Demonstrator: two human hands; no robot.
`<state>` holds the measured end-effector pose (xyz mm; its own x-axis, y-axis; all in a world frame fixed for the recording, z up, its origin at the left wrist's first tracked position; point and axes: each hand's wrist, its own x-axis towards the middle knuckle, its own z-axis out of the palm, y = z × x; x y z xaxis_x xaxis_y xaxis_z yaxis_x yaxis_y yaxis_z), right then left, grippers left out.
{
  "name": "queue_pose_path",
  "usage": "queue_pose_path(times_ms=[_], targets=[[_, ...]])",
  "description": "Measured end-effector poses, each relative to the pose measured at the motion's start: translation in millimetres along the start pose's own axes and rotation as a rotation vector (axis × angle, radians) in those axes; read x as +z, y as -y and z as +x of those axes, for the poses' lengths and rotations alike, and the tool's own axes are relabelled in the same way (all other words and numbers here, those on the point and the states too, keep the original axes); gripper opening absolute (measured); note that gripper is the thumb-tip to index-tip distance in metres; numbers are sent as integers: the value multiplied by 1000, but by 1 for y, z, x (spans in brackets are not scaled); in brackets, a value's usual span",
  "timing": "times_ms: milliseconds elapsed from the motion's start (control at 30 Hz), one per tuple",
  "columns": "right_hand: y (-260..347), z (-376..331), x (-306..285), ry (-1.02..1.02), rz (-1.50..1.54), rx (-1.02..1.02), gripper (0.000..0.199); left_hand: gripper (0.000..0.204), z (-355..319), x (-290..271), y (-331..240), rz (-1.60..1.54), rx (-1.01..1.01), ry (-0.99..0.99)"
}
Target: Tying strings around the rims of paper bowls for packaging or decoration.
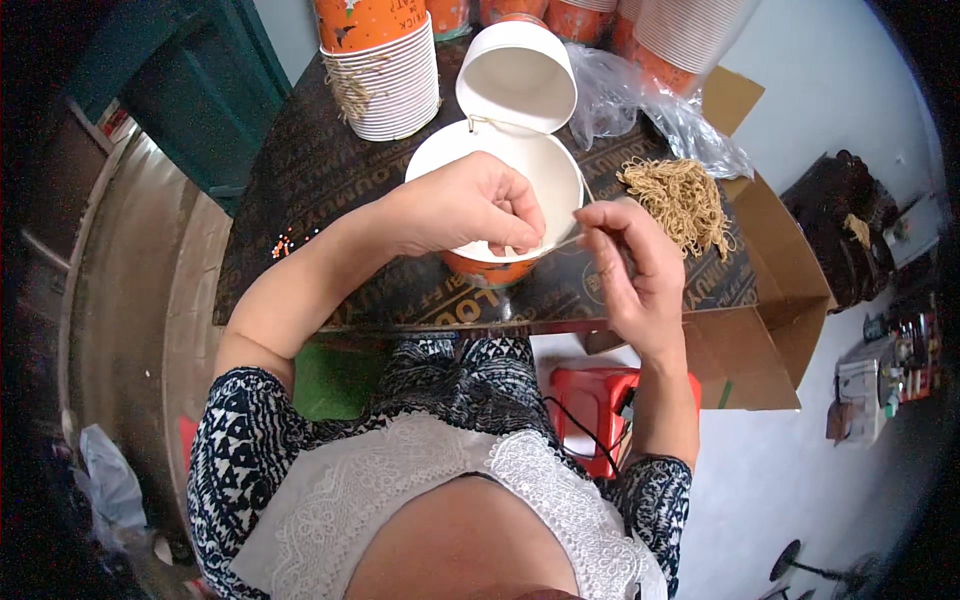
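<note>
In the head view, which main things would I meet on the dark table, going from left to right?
Small coloured bits → stack of orange-and-white tubs → open white-lined tub → pile of tan cord.

Table [340, 180]: dark top with tan printed lettering, curved along its left side, nearly straight along the near edge
Wall [820, 95]: pale bluish white, beyond the far edge and far-right corner
Door [200, 100]: dark green, off the far-left corner
Floor [125, 300]: brownish, with pale streaks of shine, past the left edge
Stool [598, 386]: red plastic, below the near edge, toward its right
Light: soft over the table
</note>
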<state>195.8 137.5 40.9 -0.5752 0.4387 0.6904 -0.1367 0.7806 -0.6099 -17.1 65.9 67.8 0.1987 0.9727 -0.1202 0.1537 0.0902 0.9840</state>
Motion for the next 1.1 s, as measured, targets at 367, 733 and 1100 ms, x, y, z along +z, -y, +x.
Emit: queue_pose_path(times_ms=[367,733,1100], targets=[[-20,22,24,-136,-213,-86,18,13,5,1,6,-30,47,51],[-9,-2,27,13,-226,21,9,8,6,3,4,-89,48,22],[-7,-12,38,-98,-307,-189,16,10,7,-2,9,-115,47,12]])
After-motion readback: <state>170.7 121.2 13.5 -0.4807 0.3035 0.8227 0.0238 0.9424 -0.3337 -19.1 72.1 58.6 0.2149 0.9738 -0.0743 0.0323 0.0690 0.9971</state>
